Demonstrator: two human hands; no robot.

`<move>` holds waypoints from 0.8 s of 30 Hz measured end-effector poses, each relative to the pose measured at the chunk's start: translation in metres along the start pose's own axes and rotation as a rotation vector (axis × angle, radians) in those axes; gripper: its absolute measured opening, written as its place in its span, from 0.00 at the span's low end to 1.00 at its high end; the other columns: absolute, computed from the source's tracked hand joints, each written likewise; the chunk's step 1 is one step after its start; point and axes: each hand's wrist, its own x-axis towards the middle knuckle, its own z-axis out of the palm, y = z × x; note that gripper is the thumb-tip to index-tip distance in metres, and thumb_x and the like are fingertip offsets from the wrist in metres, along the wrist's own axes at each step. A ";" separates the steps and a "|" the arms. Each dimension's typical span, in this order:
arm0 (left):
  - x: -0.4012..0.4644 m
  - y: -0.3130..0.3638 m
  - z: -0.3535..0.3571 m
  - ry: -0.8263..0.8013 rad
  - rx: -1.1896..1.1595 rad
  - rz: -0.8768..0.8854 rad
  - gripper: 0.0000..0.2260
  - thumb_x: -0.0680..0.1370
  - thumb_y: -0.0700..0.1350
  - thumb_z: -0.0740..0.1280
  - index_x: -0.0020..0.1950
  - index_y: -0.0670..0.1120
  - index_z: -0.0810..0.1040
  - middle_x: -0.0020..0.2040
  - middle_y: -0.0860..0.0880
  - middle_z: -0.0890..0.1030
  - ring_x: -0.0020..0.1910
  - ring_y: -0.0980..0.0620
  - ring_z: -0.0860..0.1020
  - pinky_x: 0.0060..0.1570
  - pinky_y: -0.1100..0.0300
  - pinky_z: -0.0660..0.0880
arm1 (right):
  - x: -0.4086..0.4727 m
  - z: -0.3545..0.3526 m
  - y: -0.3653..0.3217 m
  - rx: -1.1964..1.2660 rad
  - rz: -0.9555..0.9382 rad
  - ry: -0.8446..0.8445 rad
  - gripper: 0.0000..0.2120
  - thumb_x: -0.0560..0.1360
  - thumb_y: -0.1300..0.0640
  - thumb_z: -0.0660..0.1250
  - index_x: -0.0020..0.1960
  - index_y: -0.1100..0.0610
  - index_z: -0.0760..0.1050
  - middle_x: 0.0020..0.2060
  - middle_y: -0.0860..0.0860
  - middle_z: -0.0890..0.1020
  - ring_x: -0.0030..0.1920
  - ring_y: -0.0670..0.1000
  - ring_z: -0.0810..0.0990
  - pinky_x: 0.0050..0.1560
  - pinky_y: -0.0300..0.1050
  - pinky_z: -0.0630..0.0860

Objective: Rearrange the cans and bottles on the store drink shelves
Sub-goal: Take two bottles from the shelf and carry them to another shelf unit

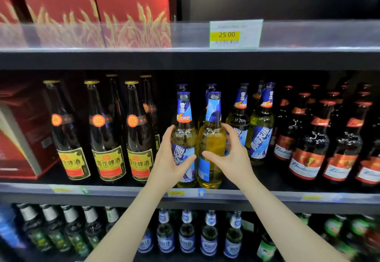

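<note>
On middle shelf (123,188), hands gripping bottles (197,138)

2 bare forearms in view, no sleeves visible to frame edge. Left hand (171,160) and right hand (233,156): no rings, watch, gloves or markings seen.

place: shop — drink aisle | shelves (185,60) of beer bottles (107,138) — price tag (235,33)

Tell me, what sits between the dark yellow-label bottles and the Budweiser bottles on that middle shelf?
In the head view, clear blue-label bottles; the left hand and right hand each hold one.
</note>
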 end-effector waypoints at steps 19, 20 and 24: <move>-0.030 0.060 -0.038 -0.099 0.722 0.043 0.37 0.76 0.64 0.58 0.76 0.41 0.58 0.75 0.43 0.62 0.72 0.44 0.64 0.69 0.50 0.63 | -0.035 -0.059 -0.039 -0.774 -0.085 -0.150 0.36 0.75 0.31 0.51 0.75 0.52 0.59 0.71 0.52 0.69 0.72 0.54 0.66 0.69 0.54 0.65; -0.030 0.072 -0.047 -0.141 0.753 0.055 0.36 0.76 0.64 0.58 0.75 0.41 0.61 0.74 0.43 0.65 0.70 0.43 0.66 0.67 0.48 0.66 | -0.038 -0.069 -0.048 -0.806 -0.072 -0.167 0.36 0.75 0.31 0.48 0.74 0.52 0.61 0.70 0.53 0.71 0.70 0.56 0.68 0.68 0.55 0.66; -0.020 0.131 -0.080 -0.278 0.835 0.116 0.34 0.77 0.65 0.53 0.74 0.43 0.65 0.72 0.44 0.69 0.68 0.43 0.68 0.62 0.43 0.70 | -0.045 -0.115 -0.099 -0.852 -0.039 -0.240 0.34 0.76 0.32 0.46 0.73 0.52 0.65 0.69 0.53 0.72 0.69 0.56 0.71 0.67 0.57 0.67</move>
